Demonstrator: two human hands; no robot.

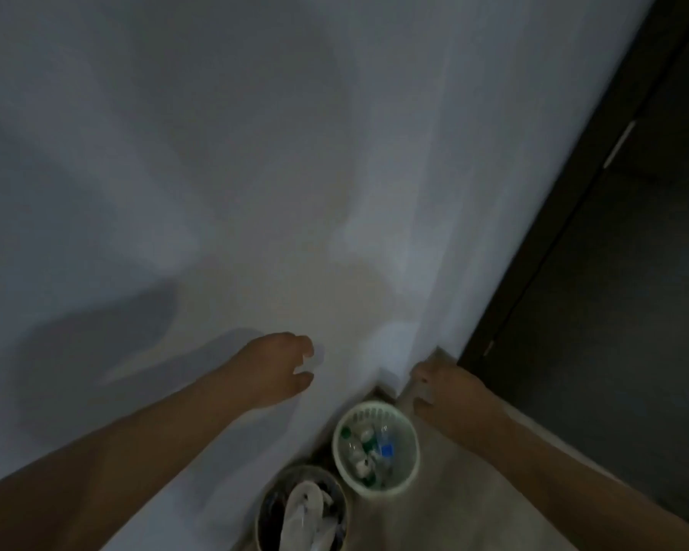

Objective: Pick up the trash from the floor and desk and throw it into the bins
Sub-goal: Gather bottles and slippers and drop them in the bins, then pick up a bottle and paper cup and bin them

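Left hand [279,367] hangs with fingers loosely curled, empty; right hand [450,395] has its fingers curled, contents unclear. Below, a white bin [368,409] holds bottles [359,447], labels unreadably blurred, beside a dark bin [261,511].

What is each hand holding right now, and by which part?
Cannot be told: left hand and right hand have curled fingers, but blur hides any object.

Bare forearms [156,427], bare left hand [277,367] and right hand [444,393], all slightly blurred
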